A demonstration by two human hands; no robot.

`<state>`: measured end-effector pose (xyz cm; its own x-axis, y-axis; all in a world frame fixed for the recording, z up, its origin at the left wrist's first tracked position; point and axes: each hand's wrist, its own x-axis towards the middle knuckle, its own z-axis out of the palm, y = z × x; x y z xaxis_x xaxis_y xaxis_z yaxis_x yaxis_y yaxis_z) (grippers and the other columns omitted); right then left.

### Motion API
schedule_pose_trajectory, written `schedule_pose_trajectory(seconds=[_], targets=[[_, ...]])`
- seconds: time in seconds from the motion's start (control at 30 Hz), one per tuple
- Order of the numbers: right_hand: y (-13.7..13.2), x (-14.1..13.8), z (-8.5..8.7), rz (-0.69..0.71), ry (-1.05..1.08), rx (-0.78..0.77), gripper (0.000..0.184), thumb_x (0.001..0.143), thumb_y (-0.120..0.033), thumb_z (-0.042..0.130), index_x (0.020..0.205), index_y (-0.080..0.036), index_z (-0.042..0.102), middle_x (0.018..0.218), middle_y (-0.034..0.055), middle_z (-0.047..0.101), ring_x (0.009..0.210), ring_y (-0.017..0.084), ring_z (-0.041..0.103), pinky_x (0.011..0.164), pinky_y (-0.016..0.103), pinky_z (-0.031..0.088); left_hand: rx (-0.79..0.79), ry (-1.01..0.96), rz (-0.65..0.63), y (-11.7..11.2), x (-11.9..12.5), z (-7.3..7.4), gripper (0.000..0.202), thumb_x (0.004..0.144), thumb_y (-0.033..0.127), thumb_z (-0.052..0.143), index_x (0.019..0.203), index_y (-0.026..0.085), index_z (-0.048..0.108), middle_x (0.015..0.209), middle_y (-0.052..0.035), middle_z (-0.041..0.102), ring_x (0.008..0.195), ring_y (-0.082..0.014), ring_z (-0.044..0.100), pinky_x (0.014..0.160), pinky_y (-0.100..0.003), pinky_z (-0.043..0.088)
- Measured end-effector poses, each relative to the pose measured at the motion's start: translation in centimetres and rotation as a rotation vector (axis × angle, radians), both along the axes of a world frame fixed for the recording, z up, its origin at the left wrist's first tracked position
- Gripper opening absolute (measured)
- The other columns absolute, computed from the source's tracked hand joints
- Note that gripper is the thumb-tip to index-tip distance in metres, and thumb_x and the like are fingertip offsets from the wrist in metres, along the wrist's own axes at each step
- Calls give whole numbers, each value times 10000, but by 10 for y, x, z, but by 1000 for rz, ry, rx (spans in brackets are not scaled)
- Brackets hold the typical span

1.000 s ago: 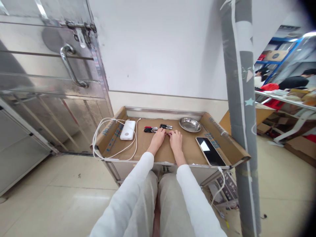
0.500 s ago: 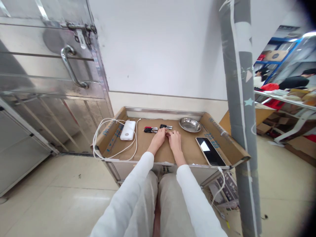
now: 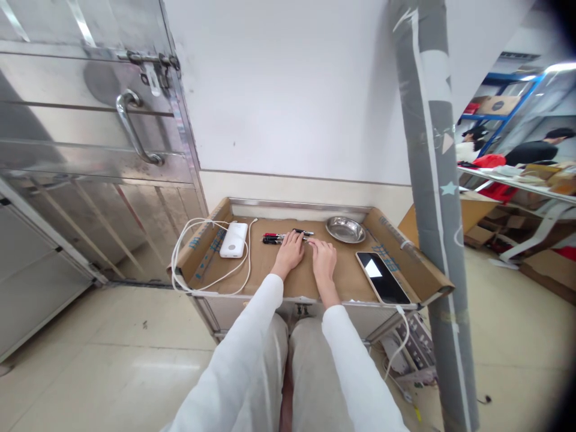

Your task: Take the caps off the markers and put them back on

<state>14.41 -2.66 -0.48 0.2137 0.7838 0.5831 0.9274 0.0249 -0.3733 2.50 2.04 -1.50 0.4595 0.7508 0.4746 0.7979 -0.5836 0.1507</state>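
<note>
My left hand (image 3: 288,252) rests low over the cardboard surface, its fingers curled around a dark slim pen (image 3: 306,239) that shows between my two hands. Fingertips of my right hand (image 3: 323,258) pinch the right end of this pen. Just left of my left hand lie a red pen (image 3: 270,234) and several black pens (image 3: 271,240), partly covered by its fingers. Another black pen (image 3: 308,232) lies just beyond my fingertips. The exact grip is small and partly hidden.
A white power bank (image 3: 234,239) with a looped white cable (image 3: 248,264) lies at left. To the right are a round metal dish (image 3: 345,230) and a phone (image 3: 382,278). Cardboard-lined walls (image 3: 407,252) edge the cart. A tall grey roll (image 3: 438,198) stands beside it.
My right hand has drawn slightly right and back, widening the space between my hands. My left hand has flattened and edged left over the pens. The view has shifted slightly.
</note>
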Motion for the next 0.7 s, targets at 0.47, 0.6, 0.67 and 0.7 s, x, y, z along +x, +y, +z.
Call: schedule_pose_trajectory(seconds=[0.47,0.6,0.67,0.7], targets=[[-1,2,2,-58,64,52,334,953,-303,360,1039,-224,673,939,77,691,827,202,488,757,301,264,5,-74,8,-20,-7,14,179,935,277,417,998,162,538,989,-81,618,965,-208,559,881,-349,407],[0,3,0,-63,73,66,329,953,-300,363,1042,-229,671,949,75,683,832,200,478,755,299,261,53,-64,101,-22,-7,15,204,946,279,387,1028,157,528,1011,-95,612,976,-217,559,867,-351,406],[0,2,1,-48,66,69,326,953,-298,366,1035,-229,673,951,73,682,833,198,475,758,299,262,68,-56,111,-23,-7,15,200,945,270,388,1032,157,529,1014,-93,611,987,-221,555,871,-352,404],[-1,1,2,-42,62,71,326,953,-296,366,1033,-228,674,953,72,681,833,197,474,759,299,263,74,-57,118,-23,-7,15,200,945,267,388,1031,158,531,1015,-92,612,990,-223,554,873,-354,403]])
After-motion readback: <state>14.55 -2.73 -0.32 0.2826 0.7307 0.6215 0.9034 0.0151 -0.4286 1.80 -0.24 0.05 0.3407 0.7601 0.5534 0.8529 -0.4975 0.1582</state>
